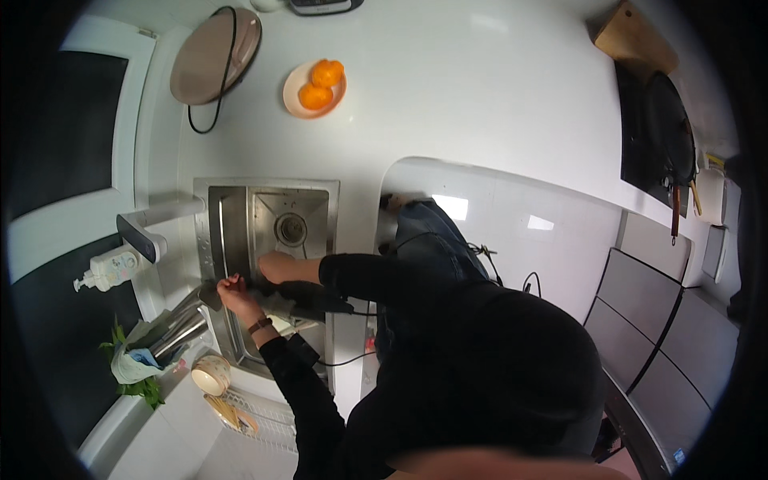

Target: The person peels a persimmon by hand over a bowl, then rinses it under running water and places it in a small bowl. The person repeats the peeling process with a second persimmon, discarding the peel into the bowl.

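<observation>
My left hand [240, 299], with a dark band at the wrist, reaches over the window-side part of the steel sink [334, 216]. Its fingers are curled together; anything they hold is too small to tell. Closer to the middle of the sink is my right hand [278, 268], closed like a fist, its fingers turned away from view. Whether it grips anything is hidden. Below the right hand lies a dark, blurred shape [308, 302] across the sink that I cannot make out. The round drain [290, 230] shows in the basin just beyond the right hand.
A grey faucet [142, 236] and a white pump bottle [112, 268] stand by the window. Steel containers [180, 330], a bowl [211, 374] and a wire rack [268, 416] are at lower left. Two oranges [316, 97] sit in a pink dish [296, 80]. A pan [670, 124] rests at far right.
</observation>
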`<state>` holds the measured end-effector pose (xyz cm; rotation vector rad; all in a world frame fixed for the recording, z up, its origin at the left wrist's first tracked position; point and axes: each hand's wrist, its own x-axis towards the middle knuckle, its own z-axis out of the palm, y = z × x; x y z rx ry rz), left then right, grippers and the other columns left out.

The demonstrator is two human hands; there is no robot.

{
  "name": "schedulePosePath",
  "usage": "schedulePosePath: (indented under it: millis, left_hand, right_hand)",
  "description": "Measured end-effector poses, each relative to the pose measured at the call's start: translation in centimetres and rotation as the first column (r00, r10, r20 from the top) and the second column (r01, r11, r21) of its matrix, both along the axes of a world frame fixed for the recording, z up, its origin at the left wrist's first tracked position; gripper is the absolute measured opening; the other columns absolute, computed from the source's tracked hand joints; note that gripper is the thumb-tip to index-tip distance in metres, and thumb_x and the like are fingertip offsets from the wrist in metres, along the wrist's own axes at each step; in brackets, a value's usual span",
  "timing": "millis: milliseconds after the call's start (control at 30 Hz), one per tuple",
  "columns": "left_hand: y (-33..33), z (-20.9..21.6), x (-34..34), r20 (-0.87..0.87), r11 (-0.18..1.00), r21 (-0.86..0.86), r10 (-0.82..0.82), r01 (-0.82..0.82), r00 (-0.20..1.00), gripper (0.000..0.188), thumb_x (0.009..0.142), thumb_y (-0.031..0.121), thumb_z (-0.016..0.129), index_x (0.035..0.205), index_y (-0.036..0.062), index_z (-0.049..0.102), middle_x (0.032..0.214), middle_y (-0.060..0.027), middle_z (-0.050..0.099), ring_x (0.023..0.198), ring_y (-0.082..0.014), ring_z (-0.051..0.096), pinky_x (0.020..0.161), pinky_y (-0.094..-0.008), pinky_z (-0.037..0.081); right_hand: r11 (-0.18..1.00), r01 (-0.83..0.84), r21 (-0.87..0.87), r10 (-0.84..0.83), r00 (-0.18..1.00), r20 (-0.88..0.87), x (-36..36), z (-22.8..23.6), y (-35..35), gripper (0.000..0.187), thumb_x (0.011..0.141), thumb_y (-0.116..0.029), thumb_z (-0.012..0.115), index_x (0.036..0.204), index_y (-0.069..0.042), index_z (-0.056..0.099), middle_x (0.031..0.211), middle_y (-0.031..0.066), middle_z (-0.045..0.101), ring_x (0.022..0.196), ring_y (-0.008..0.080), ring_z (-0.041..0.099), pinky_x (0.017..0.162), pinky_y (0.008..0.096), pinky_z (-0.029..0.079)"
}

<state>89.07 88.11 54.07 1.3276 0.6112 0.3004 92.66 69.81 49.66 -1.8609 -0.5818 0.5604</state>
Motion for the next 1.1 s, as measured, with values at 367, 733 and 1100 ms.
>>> schedulePosePath:
  millis: [367,733,1100]
  left_hand:
    - [-4.8,-1.9,-3.3,-0.767,0.795,0.101,-0.321,0.598,0.555,0.083,0.099,0.039,0.066,0.160,-0.0024,0.029,0.155,-0.0269,0.045,0.146,-0.0315,0.041,0.121,-0.0366,0.031]
    - [-14.5,-4.3,-5.8,-0.669,0.876,0.451,0.204,0.172,0.714,0.157,0.053,0.068,0.090,0.166,0.0128,-0.004,0.169,-0.0312,-0.001,0.151,-0.0609,-0.004,0.113,-0.0806,0.009]
    - [-27.3,2.1,-20.9,0.351,0.496,0.221,0.763,-0.840,0.543,0.036,0.091,0.009,0.067,0.126,0.0063,0.062,0.120,-0.0108,0.059,0.097,-0.0224,0.068,0.082,-0.0376,0.055]
  right_hand:
    - [0.831,-0.070,-0.552,0.185,0.971,0.155,2.0,-2.0,-2.3,0.036,0.088,-0.028,0.067,0.111,-0.002,0.074,0.120,0.0214,0.070,0.111,0.0371,0.065,0.093,0.0479,0.053]
    - [0.538,-0.366,-0.759,0.677,0.725,0.130,8.5,-6.3,-4.4,0.125,0.074,-0.048,0.087,0.166,-0.014,0.008,0.171,0.0187,0.012,0.157,0.0385,0.014,0.126,0.0505,0.019]
    - [0.780,-0.362,-0.511,0.619,0.568,0.542,6.7,0.0,-5.7,0.062,0.105,-0.054,0.052,0.102,0.006,0.065,0.112,0.0272,0.061,0.107,0.0426,0.058,0.092,0.0477,0.047]
